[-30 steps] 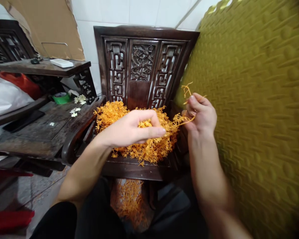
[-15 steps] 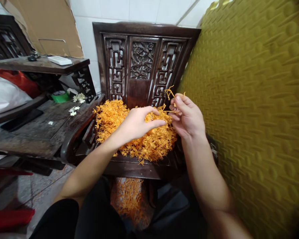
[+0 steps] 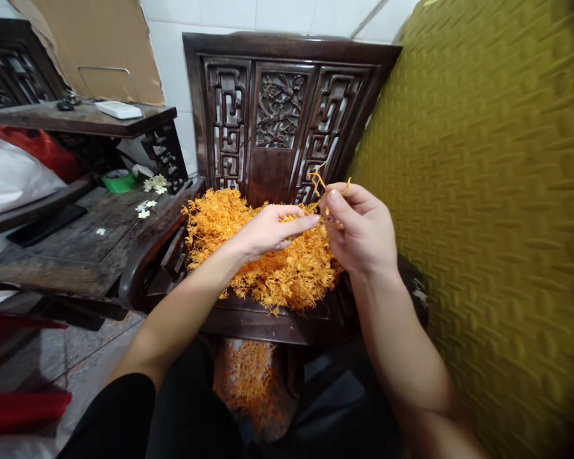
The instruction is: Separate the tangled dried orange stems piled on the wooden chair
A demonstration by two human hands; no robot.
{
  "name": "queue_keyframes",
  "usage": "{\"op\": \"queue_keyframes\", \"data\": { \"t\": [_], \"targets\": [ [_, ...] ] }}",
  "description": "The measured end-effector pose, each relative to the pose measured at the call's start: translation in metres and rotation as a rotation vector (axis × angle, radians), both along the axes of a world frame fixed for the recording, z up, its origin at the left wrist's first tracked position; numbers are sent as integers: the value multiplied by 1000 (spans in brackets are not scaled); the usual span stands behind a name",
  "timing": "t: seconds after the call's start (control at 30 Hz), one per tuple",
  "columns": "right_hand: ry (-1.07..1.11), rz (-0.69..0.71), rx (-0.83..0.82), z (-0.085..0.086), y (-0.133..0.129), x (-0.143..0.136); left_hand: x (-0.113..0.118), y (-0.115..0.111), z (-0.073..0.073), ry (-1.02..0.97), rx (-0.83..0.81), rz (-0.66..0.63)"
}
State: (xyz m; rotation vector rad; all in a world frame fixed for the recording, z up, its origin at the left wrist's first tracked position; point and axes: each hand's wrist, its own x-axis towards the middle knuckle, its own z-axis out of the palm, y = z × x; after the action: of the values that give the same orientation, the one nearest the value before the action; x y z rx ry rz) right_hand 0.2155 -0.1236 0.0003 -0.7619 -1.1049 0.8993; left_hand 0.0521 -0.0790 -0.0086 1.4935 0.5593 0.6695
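Note:
A large heap of thin, branched orange sprigs [image 3: 296, 280] lies on the seat of a dark carved wooden chair [image 3: 275, 172]. Above the heap's right side, my right hand [image 3: 361, 223] pinches an orange sprig, whose forked tips [image 3: 317, 178] stick out past the thumb and forefinger. My left hand [image 3: 277, 231] reaches over the middle of the heap. Its thumb and forefinger are pressed together close to the right hand's fingers; whatever lies between them is too small to make out.
A yellow-green textured mat [image 3: 488, 191] stands upright along the right. At left, a dark wooden surface [image 3: 90, 248] bears green tape [image 3: 119, 181] and pale little flower-like pieces [image 3: 146, 208]. More orange bits [image 3: 249, 370] lie below the chair seat. A red stool [image 3: 23, 408] is at lower left.
My left thumb and fingers have closed together and come up to the right hand. The right hand still holds the sprig, turned slightly. The view has shifted a little.

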Motion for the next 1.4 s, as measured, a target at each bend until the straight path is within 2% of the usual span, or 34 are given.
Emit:
{"op": "queue_keyframes", "data": {
  "t": [0.13, 0.23, 0.3, 0.43, 0.5, 0.6, 0.73, 0.83, 0.93, 1.03, 1.1, 1.13, 1.17, 1.23, 1.3, 1.4],
  "targets": [
    [-91, -132, 72, -4, 1, 6, -9, 4, 7, 23, -118, -124],
    [-227, -185, 121, -3, -2, 13, -15, 5, 16, 40, -168, -92],
    [-385, -179, 171, 1, -7, 16, -17, 5, 20, 64, -172, -54],
    [-850, -74, 294, 10, -16, 18, -17, 6, 20, 103, -166, -21],
    [-1003, -110, 371, 9, -16, 19, -17, 8, 17, 89, -162, -15],
    [-1121, -267, 430, 2, -11, 21, -16, 7, 14, 86, -103, -19],
    [-1208, -421, 411, -5, -6, 20, -16, 1, 14, 185, 159, 67],
    [-1188, -507, 404, -6, -6, 16, -13, -3, 15, 243, 359, 138],
    [-1124, -549, 441, -11, 1, 16, -11, -8, 19, 220, 425, 186],
    [-1006, -670, 425, -19, 19, 29, -15, -20, 28, 205, 275, 119],
    [-816, -748, 318, -23, 31, 43, -21, -28, 35, 203, 168, 21],
    [-685, -721, 224, -25, 35, 49, -25, -30, 38, 196, 152, 1],
    [-579, -636, 136, -26, 38, 54, -27, -31, 39, 184, 164, 15],
    [-436, -447, 28, -25, 37, 55, -30, -28, 39, 159, 226, 108],
    [-367, -302, 7, -23, 32, 48, -28, -22, 35, 185, 303, 199],
    [-248, -181, -25, -21, 24, 32, -20, -16, 28, 303, 435, 264]
  ]
}}
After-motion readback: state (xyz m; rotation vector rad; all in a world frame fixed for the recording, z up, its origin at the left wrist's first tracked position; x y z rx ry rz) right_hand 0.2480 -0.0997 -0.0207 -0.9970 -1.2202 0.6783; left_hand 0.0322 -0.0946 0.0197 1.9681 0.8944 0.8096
